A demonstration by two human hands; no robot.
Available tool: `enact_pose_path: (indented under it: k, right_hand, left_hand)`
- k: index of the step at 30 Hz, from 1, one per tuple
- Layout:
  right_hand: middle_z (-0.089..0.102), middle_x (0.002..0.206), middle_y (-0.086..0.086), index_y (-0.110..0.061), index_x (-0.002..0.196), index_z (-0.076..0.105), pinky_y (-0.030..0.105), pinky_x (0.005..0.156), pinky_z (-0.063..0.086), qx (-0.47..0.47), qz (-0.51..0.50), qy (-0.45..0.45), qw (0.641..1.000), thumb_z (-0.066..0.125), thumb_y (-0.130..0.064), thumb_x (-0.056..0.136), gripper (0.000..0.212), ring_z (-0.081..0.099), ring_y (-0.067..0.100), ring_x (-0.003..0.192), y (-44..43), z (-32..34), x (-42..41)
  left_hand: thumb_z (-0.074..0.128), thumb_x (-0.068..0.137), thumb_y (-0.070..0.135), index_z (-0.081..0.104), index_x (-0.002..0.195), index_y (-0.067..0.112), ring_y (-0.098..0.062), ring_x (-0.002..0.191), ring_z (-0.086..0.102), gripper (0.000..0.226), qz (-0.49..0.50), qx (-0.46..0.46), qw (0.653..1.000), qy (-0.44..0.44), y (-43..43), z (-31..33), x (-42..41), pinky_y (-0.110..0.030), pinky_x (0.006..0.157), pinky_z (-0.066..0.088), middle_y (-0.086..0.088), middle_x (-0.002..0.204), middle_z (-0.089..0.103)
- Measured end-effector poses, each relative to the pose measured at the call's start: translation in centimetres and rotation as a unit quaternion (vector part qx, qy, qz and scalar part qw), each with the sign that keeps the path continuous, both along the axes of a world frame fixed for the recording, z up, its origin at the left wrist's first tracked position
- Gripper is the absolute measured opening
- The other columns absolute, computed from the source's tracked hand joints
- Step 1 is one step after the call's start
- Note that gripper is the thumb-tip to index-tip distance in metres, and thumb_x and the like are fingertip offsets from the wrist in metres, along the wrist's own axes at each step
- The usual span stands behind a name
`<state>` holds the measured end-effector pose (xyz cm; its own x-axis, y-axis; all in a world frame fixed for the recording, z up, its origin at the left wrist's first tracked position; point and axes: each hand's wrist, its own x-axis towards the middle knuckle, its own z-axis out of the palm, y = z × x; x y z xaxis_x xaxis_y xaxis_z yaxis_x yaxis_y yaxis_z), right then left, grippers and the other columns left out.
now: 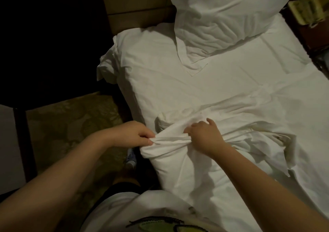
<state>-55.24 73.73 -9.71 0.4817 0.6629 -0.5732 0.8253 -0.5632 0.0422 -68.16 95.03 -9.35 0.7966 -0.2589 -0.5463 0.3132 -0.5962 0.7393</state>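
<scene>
Left grip point(137, 137) pinches and right grip point(204, 137) clutches the bunched sheet point(170, 140) at the near edge of the bed point(231, 82). Risk — an uneven pull could slip the thin pinch free, or drag the fabric and shift the pillow point(222, 17).

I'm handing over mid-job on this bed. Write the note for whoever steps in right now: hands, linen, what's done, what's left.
Hands: left hand pinches one end of a bunched fold of the white fabric bed sheet at the bed's near edge; right hand grips the other end.
Big white pillow lies at the head of the bed.
Done: sheet lies fairly flat towards the pillow.
Left: bunch and rumpled cloth beside the right hand need pulling straight, probably tucking.
</scene>
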Motion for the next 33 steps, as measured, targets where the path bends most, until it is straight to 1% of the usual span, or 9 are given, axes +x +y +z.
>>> enact_pose_path:
  k: [3, 8, 13, 16, 20, 24, 28, 30, 33]
  right_hand:
    - [0.043, 0.146, 0.008, -0.024, 0.125, 0.06, 0.048, 0.115, 0.015, 0.112, -0.014, -0.057, 0.992, 0.05, -0.019, 0.093, 0.034, 0.032, 0.029, 0.14, -1.1, -1.6, 0.3]
    - [0.009, 0.161, -0.003, -0.029, 0.152, 0.012, 0.048, 0.117, -0.004, 0.038, 0.004, -0.053, 0.998, 0.039, -0.019, 0.098, 0.062, 0.0, 0.019, 0.148, 0.5, -1.0, 3.0]
    - [0.061, 0.122, -0.002, -0.024, 0.124, 0.057, 0.043, 0.116, 0.016, -0.101, 0.001, 0.008, 0.995, 0.057, -0.03, 0.083, 0.041, 0.051, 0.02, 0.123, 1.3, -1.4, 5.8]
    - [0.066, 0.101, -0.002, -0.019, 0.102, 0.067, 0.029, 0.083, 0.045, -0.071, -0.062, 0.052, 0.994, 0.059, -0.024, 0.075, 0.028, 0.061, 0.021, 0.103, 0.9, -0.6, 6.3]
    - [0.066, 0.094, 0.001, -0.012, 0.094, 0.066, 0.029, 0.071, 0.044, -0.028, -0.017, 0.022, 0.999, 0.053, -0.017, 0.078, 0.021, 0.059, 0.023, 0.093, -1.7, 1.2, 5.6]
    - [0.045, 0.069, -0.003, -0.011, 0.077, 0.056, 0.023, 0.051, 0.024, 0.048, 0.004, 0.02, 0.999, 0.051, -0.011, 0.074, 0.006, 0.053, 0.024, 0.076, -4.8, 2.0, 4.4]
    - [0.064, 0.105, -0.004, -0.026, 0.109, 0.063, 0.029, 0.09, 0.034, 0.029, 0.021, 0.006, 0.999, 0.054, -0.028, 0.077, 0.034, 0.055, 0.021, 0.106, -7.4, 2.0, 4.9]
    - [0.055, 0.128, -0.009, -0.032, 0.128, 0.051, 0.041, 0.112, 0.019, -0.063, 0.026, -0.003, 0.998, 0.062, -0.033, 0.079, 0.05, 0.041, 0.017, 0.128, -8.9, 2.2, 6.3]
    - [0.051, 0.135, -0.01, -0.035, 0.134, 0.046, 0.051, 0.115, 0.009, -0.102, 0.061, -0.029, 0.993, 0.062, -0.033, 0.083, 0.054, 0.032, 0.016, 0.135, -11.1, 2.2, 9.0]
  left_hand:
    - [0.056, 0.093, 0.026, 0.068, 0.088, 0.015, -0.005, 0.075, 0.056, 0.017, -0.045, 0.034, 0.998, 0.006, -0.4, 0.4, 0.2, -0.018, 0.066, 0.038, 0.003, 0.081, 0.064]
    - [0.058, 0.089, 0.032, 0.061, 0.084, 0.002, -0.016, 0.075, 0.054, 0.03, -0.01, 0.003, 1.0, 0.019, 1.0, 0.2, 0.3, -0.03, 0.072, 0.04, -0.016, 0.086, 0.059]
    - [0.062, 0.087, 0.038, 0.063, 0.079, 0.016, -0.007, 0.07, 0.051, 0.024, 0.065, -0.048, 0.993, 0.085, 0.6, -1.2, 0.9, -0.026, 0.069, 0.039, 0.005, 0.076, 0.057]
    - [0.072, 0.069, 0.058, 0.053, 0.106, 0.026, -0.011, 0.093, 0.053, 0.052, 0.131, 0.065, 0.989, 0.019, -1.8, -2.6, 1.3, -0.025, 0.075, 0.041, 0.008, 0.103, 0.052]
    - [0.071, 0.069, 0.059, 0.009, 0.15, 0.03, -0.023, 0.135, 0.029, 0.105, 0.112, 0.15, 0.982, 0.023, -6.2, -3.4, 2.7, -0.033, 0.108, 0.029, -0.001, 0.15, 0.021]
    - [0.062, 0.079, 0.055, 0.013, 0.151, 0.025, -0.026, 0.131, 0.041, 0.092, -0.055, 0.2, 0.978, -0.015, -9.6, -1.9, 6.5, -0.039, 0.105, 0.032, -0.004, 0.144, 0.042]
    - [0.054, 0.092, 0.035, 0.063, 0.11, 0.017, -0.021, 0.104, 0.059, 0.028, -0.079, 0.05, 0.996, 0.015, -12.6, 0.9, 7.9, -0.029, 0.086, 0.043, -0.001, 0.114, 0.065]
    - [0.057, 0.09, 0.031, 0.067, 0.103, 0.014, -0.018, 0.1, 0.061, 0.024, -0.075, 0.014, 0.996, 0.054, -12.9, 1.9, 7.5, -0.028, 0.087, 0.045, 0.0, 0.108, 0.068]
    - [0.06, 0.089, 0.025, 0.067, 0.097, 0.015, -0.019, 0.101, 0.062, 0.015, -0.089, 0.014, 0.993, 0.07, -12.7, 2.8, 6.5, -0.027, 0.086, 0.045, 0.001, 0.106, 0.068]
